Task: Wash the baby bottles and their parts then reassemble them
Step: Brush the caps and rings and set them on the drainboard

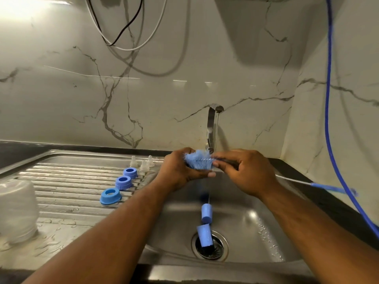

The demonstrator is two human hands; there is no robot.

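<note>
At the centre of the frame, a person holds a blue bristled bottle brush point(198, 160) under the chrome wall tap point(211, 128): the left hand point(180, 171) is curled around the bristle head, the right hand point(244, 173) pinches the dark handle just beside it. A thin stream of water falls past them into the stainless steel sink point(256, 232). Below, at lower centre, two blue cylindrical plastic caps point(205, 226) lie in the basin, one resting on the round metal drain strainer point(220, 245); it could block the outflow or get knocked about if the brush slips from wet fingers. On the ribbed steel draining board at left, three blue threaded plastic collar rings point(122, 185) sit in a diagonal row near three clear silicone teats point(143, 162), which stand upright close to the basin edge, where a sweep of the left forearm could tip them in. A clear plastic container point(17, 210), blurred, stands inverted at far left. A thin blue-tipped wire brush point(320, 186) lies on the dark counter at right, partly over the sink rim, and a dangling blue cord point(330, 99) hangs close to the right arm, likely to snag.
</note>
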